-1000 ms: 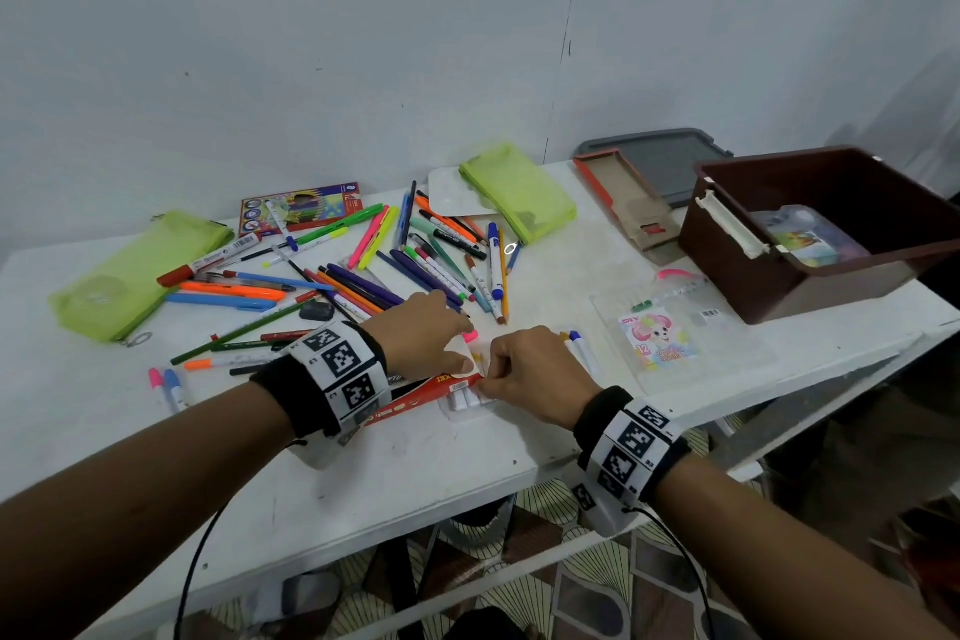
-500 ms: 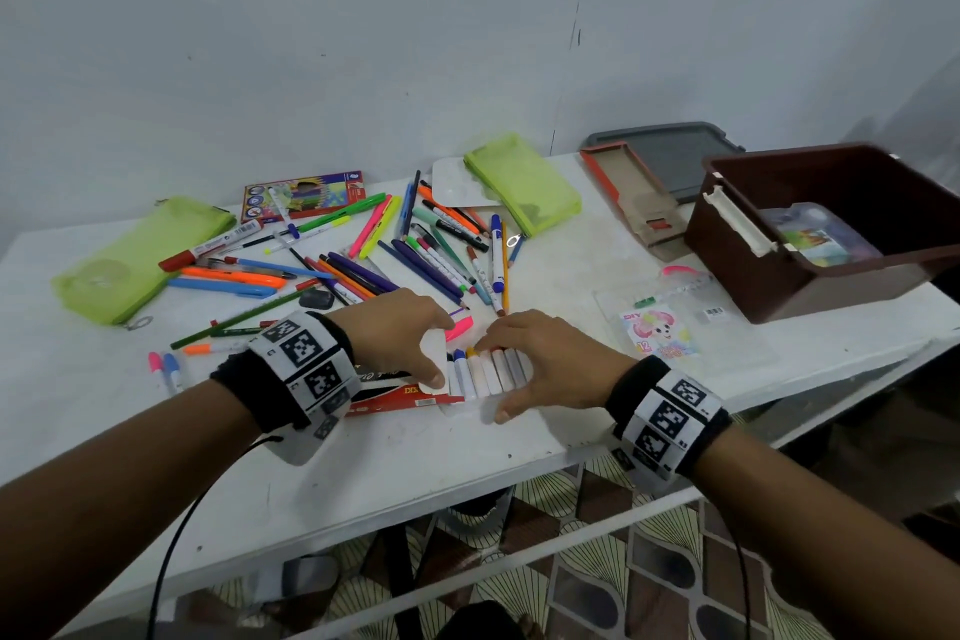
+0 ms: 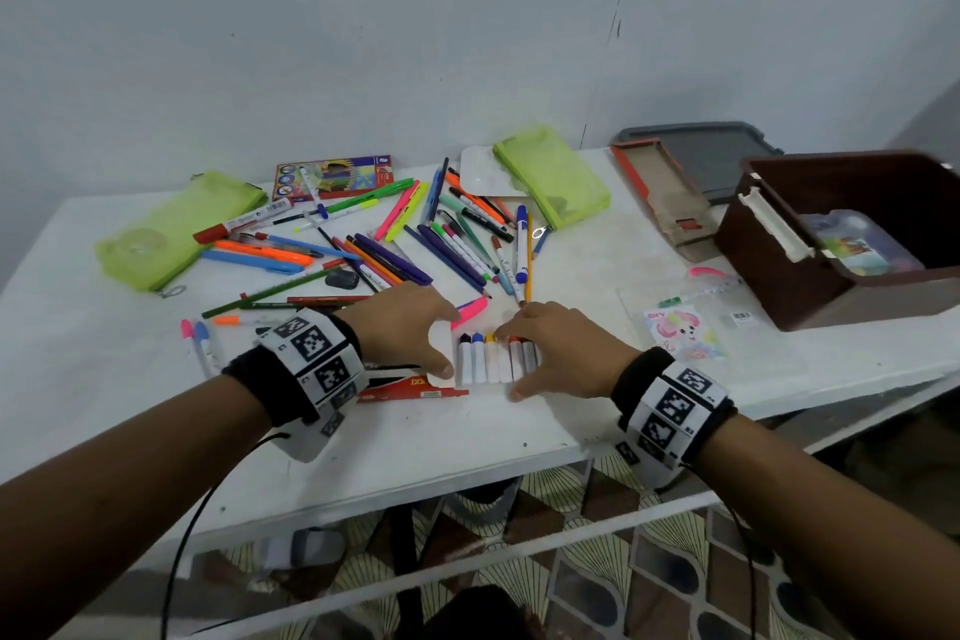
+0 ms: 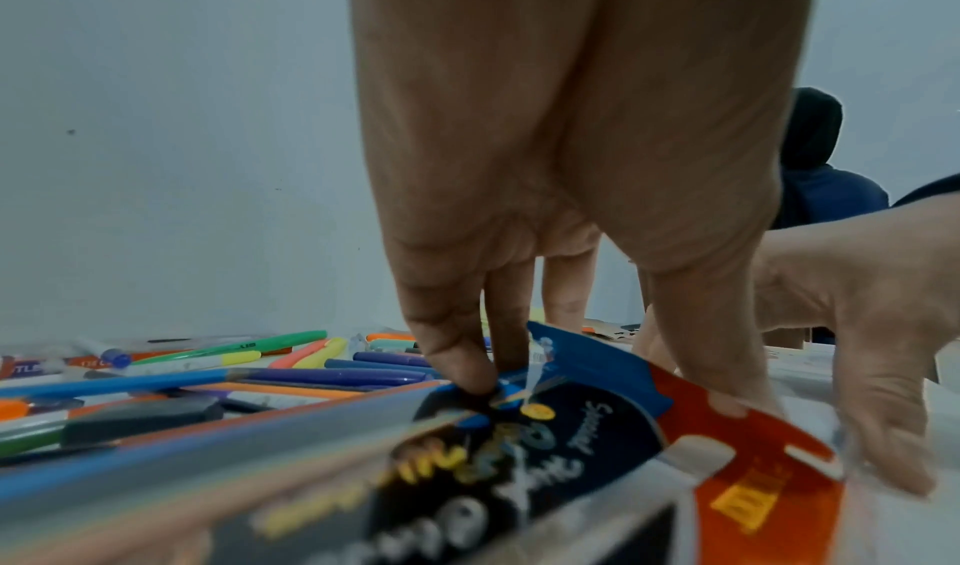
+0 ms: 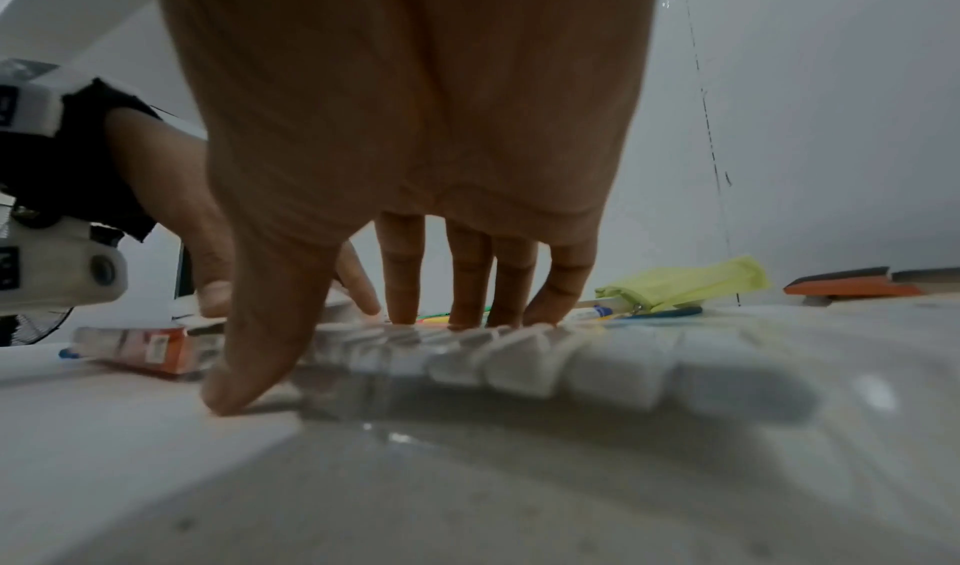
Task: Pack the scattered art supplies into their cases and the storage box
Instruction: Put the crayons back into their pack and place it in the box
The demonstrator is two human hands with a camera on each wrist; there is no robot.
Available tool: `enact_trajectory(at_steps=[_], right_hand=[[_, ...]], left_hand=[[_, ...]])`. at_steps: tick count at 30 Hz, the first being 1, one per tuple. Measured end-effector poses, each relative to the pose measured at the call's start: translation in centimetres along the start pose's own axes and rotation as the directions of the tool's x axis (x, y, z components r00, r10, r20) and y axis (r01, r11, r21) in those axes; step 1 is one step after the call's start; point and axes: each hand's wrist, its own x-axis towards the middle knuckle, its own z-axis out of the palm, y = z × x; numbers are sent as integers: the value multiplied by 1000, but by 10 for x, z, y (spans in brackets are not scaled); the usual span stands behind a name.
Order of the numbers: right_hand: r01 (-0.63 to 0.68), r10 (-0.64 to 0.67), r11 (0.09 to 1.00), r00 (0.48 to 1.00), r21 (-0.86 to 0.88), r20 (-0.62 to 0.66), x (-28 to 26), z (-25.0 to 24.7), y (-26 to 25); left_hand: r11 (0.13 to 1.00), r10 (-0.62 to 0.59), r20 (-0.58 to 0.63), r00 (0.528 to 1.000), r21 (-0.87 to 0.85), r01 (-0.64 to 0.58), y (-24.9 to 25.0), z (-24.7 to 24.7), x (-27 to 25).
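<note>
A row of short white markers with coloured caps lies in a clear sleeve at the table's front, beside its red card pack. My left hand presses straight fingers and thumb down on the pack's flap, as the left wrist view shows. My right hand rests its fingertips on the marker caps and its thumb on the table; the right wrist view shows the markers under it. Loose pens lie scattered behind. The brown storage box stands at the right.
Two green pouches and a coloured pencil box lie at the back. A red card tray and a grey lid sit left of the brown box. A clear sticker bag lies to its front.
My hands were bunched together over the pack a second ago. They have spread apart, and the row of markers now shows between them.
</note>
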Motion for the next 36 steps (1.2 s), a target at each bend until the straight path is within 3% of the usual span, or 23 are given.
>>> enact_trajectory(at_steps=[4, 9, 12, 17, 27, 36], right_hand=[[-16, 16, 1000, 1000, -11, -19, 2, 1, -4], [2, -2, 1000, 1000, 32, -8, 0, -1, -5], [24, -22, 998, 999, 67, -24, -2, -1, -7], [37, -36, 999, 999, 35, -14, -3, -2, -13], [72, -74, 996, 997, -62, -35, -13, -5, -12], [74, -74, 997, 997, -23, -15, -18, -6, -5]], left_hand=[[1000, 1, -18, 1000, 5, -1, 2, 2, -2], [995, -11, 109, 994, 95, 1, 4, 1, -6], [986, 9, 63, 998, 166, -19, 6, 8, -8], [992, 22, -45, 999, 123, -17, 7, 15, -11], [991, 49, -47, 998, 128, -43, 17, 17, -13], [990, 75, -46, 996, 119, -70, 24, 20, -11]])
